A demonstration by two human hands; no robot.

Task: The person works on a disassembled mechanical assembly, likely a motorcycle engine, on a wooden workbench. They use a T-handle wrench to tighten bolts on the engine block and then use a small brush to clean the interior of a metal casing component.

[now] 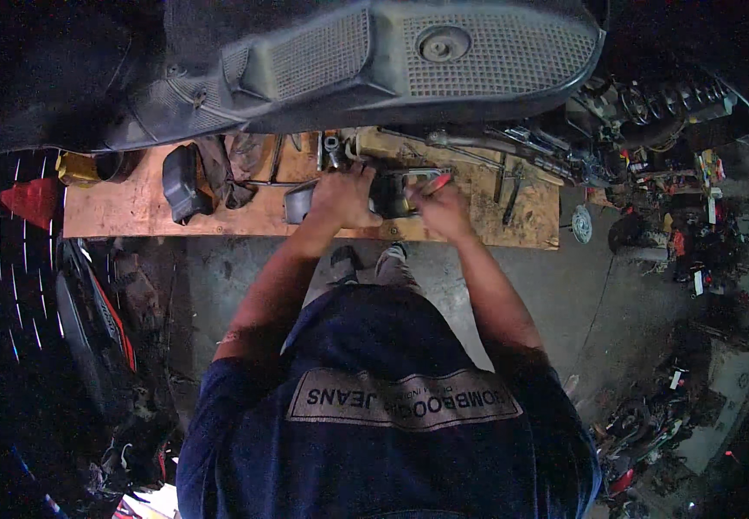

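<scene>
My left hand (pixel 346 197) lies over a dark grey housing-like part (pixel 298 204) on the wooden bench (pixel 253 221), its fingers curled down and gripping it. Just to its right, my right hand (pixel 444 210) is closed around a small tool with a red handle (pixel 434 183); its working end is hidden by the hand. Between both hands sits a dark, open-topped part (pixel 389 192), partly covered by my fingers. A metal fitting with a round end (pixel 332 149) rests just beyond my left hand.
A black plastic cover (pixel 184 183) and a dark cloth-like piece (pixel 219 173) lie at left on the bench. Hand tools (pixel 513 195) lie at right. A large textured plastic panel (pixel 323 60) overhangs the far side. Motorcycle parts (pixel 651 242) crowd the right, a fairing (pixel 89 320) the left.
</scene>
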